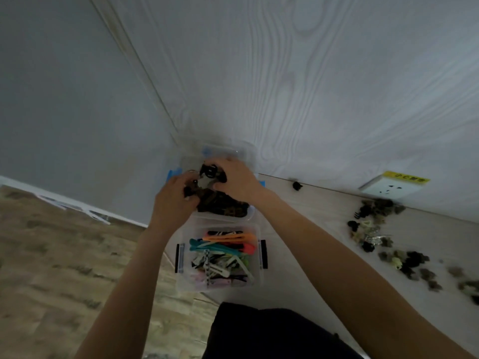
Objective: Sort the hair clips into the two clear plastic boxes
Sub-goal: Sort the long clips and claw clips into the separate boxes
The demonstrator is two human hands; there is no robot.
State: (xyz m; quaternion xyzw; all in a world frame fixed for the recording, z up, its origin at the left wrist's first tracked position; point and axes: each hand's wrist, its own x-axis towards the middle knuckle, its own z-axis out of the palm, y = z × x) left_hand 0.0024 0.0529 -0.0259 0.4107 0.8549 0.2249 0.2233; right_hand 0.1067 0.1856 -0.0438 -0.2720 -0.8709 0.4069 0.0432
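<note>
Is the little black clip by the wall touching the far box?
Apart. The head view shows bare floor between the lone black clip and the far box.

The far box (pixel 223 151) was largely hidden behind both hands; the claw clips (pixel 404 263) right of them were blurred.

Both hands, left hand (pixel 173 203) and right hand (pixel 239 177), over far box (pixel 248 156), apparently gripping dark clips (pixel 210 172).
</note>
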